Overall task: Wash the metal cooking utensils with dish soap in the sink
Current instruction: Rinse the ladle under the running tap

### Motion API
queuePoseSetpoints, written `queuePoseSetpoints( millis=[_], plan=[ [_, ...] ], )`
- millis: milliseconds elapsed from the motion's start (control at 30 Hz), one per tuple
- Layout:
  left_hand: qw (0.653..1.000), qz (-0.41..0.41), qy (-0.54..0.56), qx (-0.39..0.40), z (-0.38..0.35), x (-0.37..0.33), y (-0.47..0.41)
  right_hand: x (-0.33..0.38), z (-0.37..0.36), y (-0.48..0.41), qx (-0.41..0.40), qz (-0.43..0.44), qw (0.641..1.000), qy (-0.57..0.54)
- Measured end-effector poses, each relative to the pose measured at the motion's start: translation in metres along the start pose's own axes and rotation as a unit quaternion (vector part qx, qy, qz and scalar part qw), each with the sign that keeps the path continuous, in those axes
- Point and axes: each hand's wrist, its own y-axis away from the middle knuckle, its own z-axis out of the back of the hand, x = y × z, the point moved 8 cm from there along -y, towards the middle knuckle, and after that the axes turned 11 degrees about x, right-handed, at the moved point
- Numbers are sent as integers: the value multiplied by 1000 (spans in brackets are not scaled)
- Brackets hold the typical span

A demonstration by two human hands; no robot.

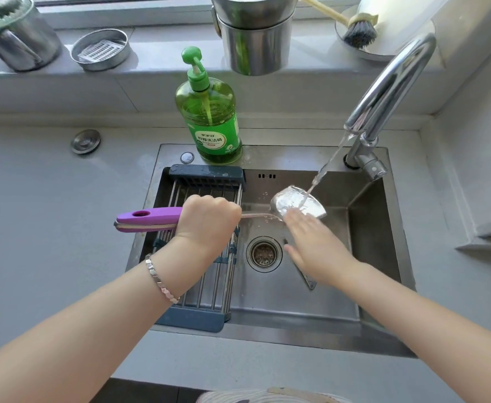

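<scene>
Rinsing the shiny steel ladle with the purple handle [296, 203] under the tap

My left hand [209, 221] is fisted round its handle; my right hand [311, 237], open and flat, rubs the bowl over the steel sink [378, 257]; next comes soap, I judge, from the green pump bottle [209, 120] at twelve o'clock.

bright, even daylight from the window ledge [163, 39] at top. glare on faucet [389, 85]. soft shadows in sink [366, 216]. wide-angle bending at edges; focus sharp.
</scene>
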Motion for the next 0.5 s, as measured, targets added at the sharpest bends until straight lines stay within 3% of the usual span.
queuePoseSetpoints(
  millis=[100,267,400,500],
  plan=[
    [1000,-2,18,12,-3,-5,0,-12,4,-5,-5,-18,1000,-18],
    [997,-40,3,66,-4,-17,-9,-51,5,2,-24,-147,989,2],
    [993,-83,-23,81,1,-40,-31,-31,5,2,-48,-62,991,-111],
    [990,-122,-35,53,6,-56,-54,-46,21,9,-131,-64,971,-187]
  ],
)
